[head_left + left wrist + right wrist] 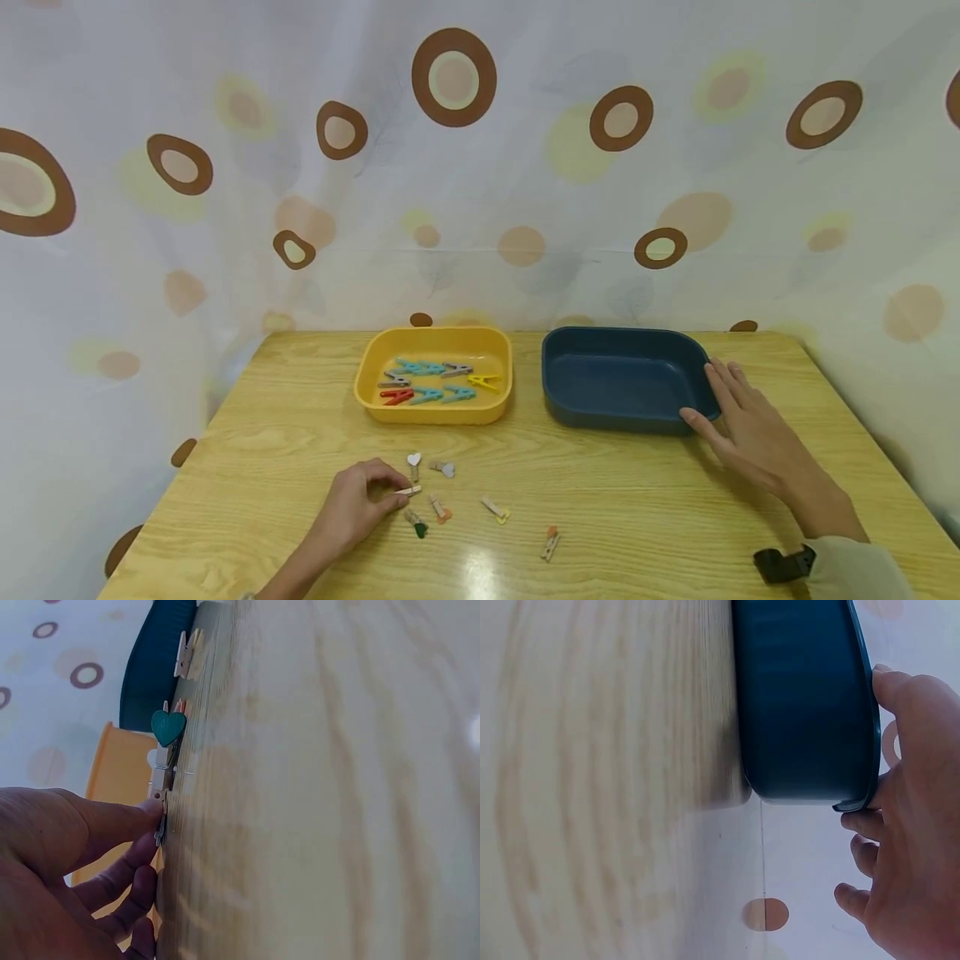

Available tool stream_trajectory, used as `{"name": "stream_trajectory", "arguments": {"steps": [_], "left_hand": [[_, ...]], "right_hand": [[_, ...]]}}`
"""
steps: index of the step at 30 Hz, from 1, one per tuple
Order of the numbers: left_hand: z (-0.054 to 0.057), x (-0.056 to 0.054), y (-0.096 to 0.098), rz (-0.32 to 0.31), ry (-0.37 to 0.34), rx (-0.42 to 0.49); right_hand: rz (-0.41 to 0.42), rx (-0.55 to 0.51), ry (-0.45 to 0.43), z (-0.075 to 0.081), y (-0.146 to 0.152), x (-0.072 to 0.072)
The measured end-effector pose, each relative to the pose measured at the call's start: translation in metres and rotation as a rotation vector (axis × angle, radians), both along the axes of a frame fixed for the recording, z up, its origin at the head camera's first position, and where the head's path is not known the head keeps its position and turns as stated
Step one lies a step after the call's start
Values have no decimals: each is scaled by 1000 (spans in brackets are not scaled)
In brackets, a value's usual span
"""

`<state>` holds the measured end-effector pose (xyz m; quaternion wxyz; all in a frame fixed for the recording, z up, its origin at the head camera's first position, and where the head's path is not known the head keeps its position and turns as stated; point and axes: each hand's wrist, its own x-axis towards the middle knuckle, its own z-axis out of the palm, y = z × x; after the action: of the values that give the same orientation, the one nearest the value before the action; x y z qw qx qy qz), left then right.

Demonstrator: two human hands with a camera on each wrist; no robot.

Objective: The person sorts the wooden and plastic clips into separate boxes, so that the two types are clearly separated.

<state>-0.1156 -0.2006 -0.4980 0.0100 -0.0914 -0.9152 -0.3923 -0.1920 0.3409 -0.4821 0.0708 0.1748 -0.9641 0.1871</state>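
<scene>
My left hand (352, 504) pinches a small wooden clothespin (408, 491) between thumb and forefinger, low over the table. Close around it lie other mini wooden clothespins with heart shapes: a white-heart clothespin (414, 463), a second white-heart one (443, 468), an orange one (439, 508) and a green-heart clothespin (168, 728). Farther right are a yellow-heart clothespin (495, 510) and another orange one (551, 543). My right hand (757, 442) rests at the right end of the dark blue tray (622, 421), its thumb on the near rim and its fingers extended along the side.
A yellow tray (435, 414) stands left of the blue one, with several plastic clips (427, 394) in blue, grey, red and yellow inside. The blue tray's floor is bare. A patterned curtain (480, 208) hangs behind the wooden table (637, 517).
</scene>
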Motion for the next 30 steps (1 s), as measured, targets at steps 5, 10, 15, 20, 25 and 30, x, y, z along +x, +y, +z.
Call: {"name": "stream_trajectory", "arguments": {"steps": [5,10,15,20,25,30], "left_hand": [[1,2,-1,7,-3,-5],[1,3,-2,20,1,-1],[2,2,-2,52,-17,11],[5,1,-1,63,-14,37],[10,-1,3,91,-22,47],[16,-4,9,107,-13,55]], "right_hand": [[0,27,6,3,-4,0],[-12,54,-9,6,-7,2],[-17,72,-6,7,-9,2],[-12,66,3,6,-8,3],[-13,61,0,6,-8,4],[-16,61,8,6,-8,5]]}}
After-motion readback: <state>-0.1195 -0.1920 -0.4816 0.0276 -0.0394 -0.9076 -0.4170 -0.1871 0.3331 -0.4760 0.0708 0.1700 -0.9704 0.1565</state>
